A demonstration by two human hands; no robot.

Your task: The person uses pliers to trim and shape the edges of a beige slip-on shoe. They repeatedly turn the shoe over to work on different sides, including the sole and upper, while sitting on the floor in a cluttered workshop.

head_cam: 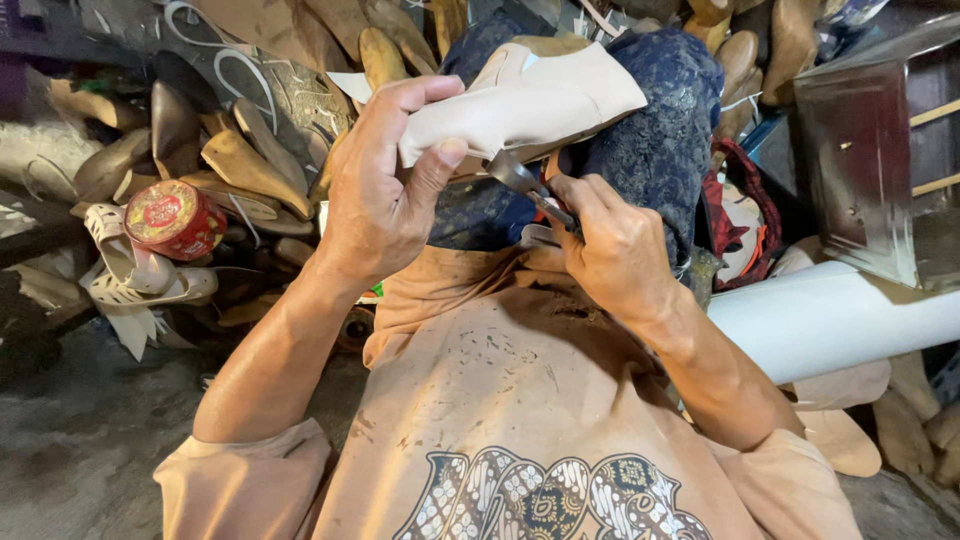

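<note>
Head view: our left hand [375, 190] gripped the beige shoe upper [525, 100], thumb pressed under its lower edge and fingers curled over the top. The upper's long axis ran left to right, resting over the knee in dark blue cloth [650, 130]. Our right hand [615, 250] closed around the metal pincers [520, 178], whose tip met the upper's underside just right of the left thumb. The contact point was shadowed; we could not tell whether the jaws bit.

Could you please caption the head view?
Left hand grips a beige shoe upper; right hand works pincers beneath it.
</note>
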